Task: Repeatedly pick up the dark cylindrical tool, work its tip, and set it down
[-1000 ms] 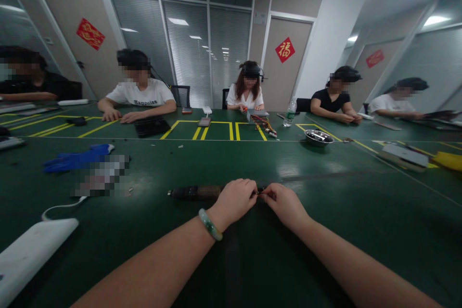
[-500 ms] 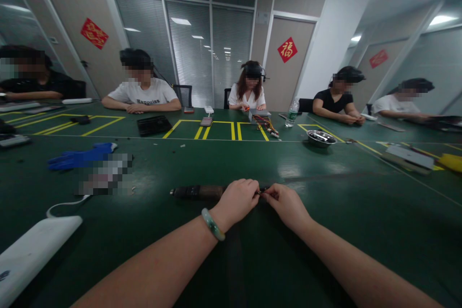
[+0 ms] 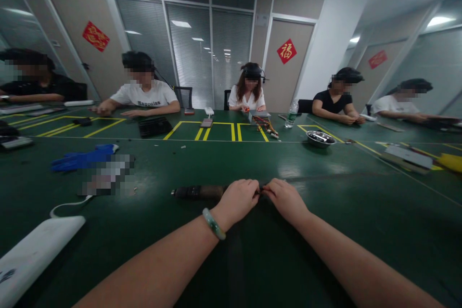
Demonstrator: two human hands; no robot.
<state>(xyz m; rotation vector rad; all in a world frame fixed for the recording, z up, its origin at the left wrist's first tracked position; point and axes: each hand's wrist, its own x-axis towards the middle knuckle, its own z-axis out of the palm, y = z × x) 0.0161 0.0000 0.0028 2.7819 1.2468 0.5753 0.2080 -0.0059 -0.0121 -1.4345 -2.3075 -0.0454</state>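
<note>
A dark, slim cylindrical tool that looks like an electric screwdriver [image 3: 207,192] lies on the green table, its metal tip pointing left. My left hand [image 3: 240,197], with a green bangle on the wrist, is closed over the tool's rear part and hides it. Close by on the right, my right hand [image 3: 285,199] has its fingers pinched together at the tool's tail end. What those fingertips hold is too small and covered to make out. Both hands' fingertips nearly meet.
At left lie a blue glove [image 3: 84,158], a blurred-out device [image 3: 110,175] and a white power bank [image 3: 39,255] with a cable. Across the table are a black flat case [image 3: 155,127], a metal bowl [image 3: 320,139], a water bottle [image 3: 291,114] and several seated people.
My right hand's fingers have rolled over slightly at the tool's tail, knuckles now more on top. The left hand stays put. Across the table, one person's hand has reached out to the side.
</note>
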